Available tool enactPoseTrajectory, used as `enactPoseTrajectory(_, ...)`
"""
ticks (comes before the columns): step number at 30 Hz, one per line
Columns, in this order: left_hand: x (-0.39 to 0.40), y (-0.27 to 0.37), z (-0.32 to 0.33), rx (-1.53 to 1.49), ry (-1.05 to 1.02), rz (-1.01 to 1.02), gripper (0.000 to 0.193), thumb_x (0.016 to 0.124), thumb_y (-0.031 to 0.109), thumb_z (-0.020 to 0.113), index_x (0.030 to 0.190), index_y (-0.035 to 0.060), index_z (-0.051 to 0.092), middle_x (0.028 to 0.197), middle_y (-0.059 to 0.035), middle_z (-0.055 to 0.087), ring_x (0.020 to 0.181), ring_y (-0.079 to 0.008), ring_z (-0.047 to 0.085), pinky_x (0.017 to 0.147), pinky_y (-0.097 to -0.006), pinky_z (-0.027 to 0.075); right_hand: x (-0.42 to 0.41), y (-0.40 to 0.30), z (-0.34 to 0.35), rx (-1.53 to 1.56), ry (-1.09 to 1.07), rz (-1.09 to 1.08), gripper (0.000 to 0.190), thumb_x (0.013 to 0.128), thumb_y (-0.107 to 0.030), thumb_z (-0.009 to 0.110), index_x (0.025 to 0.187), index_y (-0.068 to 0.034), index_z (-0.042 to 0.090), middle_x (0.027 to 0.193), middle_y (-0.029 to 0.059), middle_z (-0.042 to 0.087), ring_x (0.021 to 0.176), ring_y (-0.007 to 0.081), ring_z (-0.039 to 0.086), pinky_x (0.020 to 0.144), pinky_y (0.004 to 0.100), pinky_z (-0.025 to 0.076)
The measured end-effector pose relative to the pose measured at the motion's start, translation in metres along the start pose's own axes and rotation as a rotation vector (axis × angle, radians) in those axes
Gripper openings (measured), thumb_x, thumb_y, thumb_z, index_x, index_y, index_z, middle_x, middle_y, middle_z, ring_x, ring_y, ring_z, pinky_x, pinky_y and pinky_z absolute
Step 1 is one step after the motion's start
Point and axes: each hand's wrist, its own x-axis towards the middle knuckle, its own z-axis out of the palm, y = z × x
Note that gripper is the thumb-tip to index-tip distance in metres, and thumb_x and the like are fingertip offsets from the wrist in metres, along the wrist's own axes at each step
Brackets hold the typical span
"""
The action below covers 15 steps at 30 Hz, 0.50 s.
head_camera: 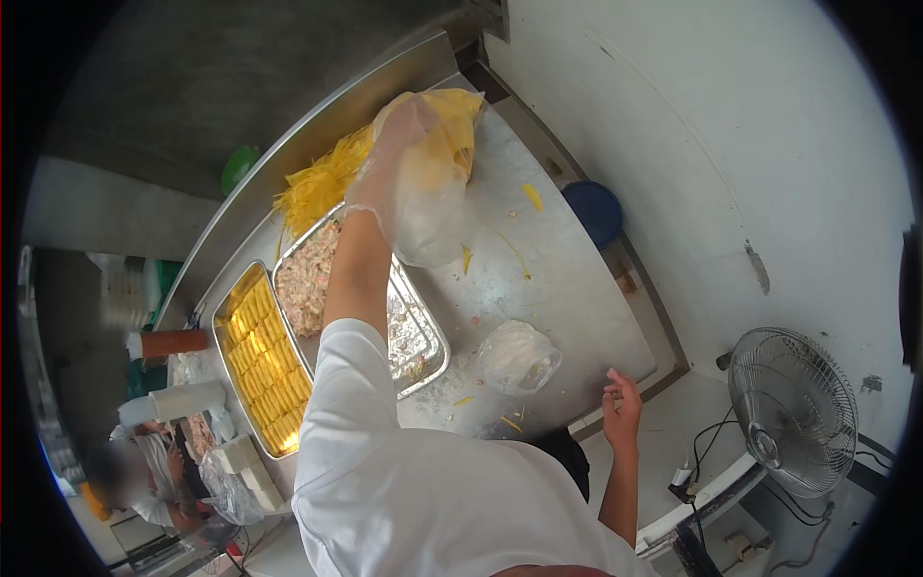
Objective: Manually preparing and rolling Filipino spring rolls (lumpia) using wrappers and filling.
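Observation:
My left hand (414,122) is inside a clear plastic bag (431,220), seen blurred through the film. Flat yellow sheets (461,108) show in the bag's far end around my fingers, and I cannot tell if they are gripped. Yellow shreds (324,173) are heaped beside the bag along the backsplash. Beneath my forearm stands a metal tray (441,346) with a pinkish minced filling (306,281) in its left part. My right hand (621,404) hangs free by the table's right edge, fingers loosely bent, holding nothing. A crumpled clear plastic bag (519,357) lies nearest to it.
Rows of yellow rolls (263,353) fill another tray (218,324) at left. Yellow scraps (532,196) dot the steel table (584,288). A wire fan (793,411) stands right, and a blue round lid or container (593,213) sits beyond the edge. A co-worker (162,469) is far left.

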Motion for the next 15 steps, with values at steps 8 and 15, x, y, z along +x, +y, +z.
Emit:
enactPoseTrajectory(8, -0.031, 0.027, -0.029, -0.096, -0.108, -0.264, 0.033, 0.093, 0.024, 0.046, 0.106, -0.0012, 0.063, 0.109, -0.0212, 0.064, 0.105, -0.0354, 0.060, 0.092, -0.0415, 0.045, -0.004, 0.002, 0.000, 0.019, 0.006, -0.037, 0.045, 0.077, 0.009, 0.053, 0.120, -0.005, 0.058, 0.106, 0.0116, 0.058, 0.084, 0.0191, 0.062, 0.072, 0.0292, 0.049)
enactPoseTrajectory(15, -0.058, 0.062, -0.056, -0.004, 0.159, -0.064, 0.021, 0.089, 0.019, 0.052, 0.090, -0.0007, 0.060, 0.086, -0.0172, 0.065, 0.081, -0.0303, 0.063, 0.070, -0.0394, 0.047, -0.020, 0.012, -0.007, 0.009, 0.015, -0.015, 0.044, 0.078, 0.007, 0.053, 0.119, -0.005, 0.059, 0.109, 0.0102, 0.059, 0.085, 0.0180, 0.061, 0.072, 0.0301, 0.048)
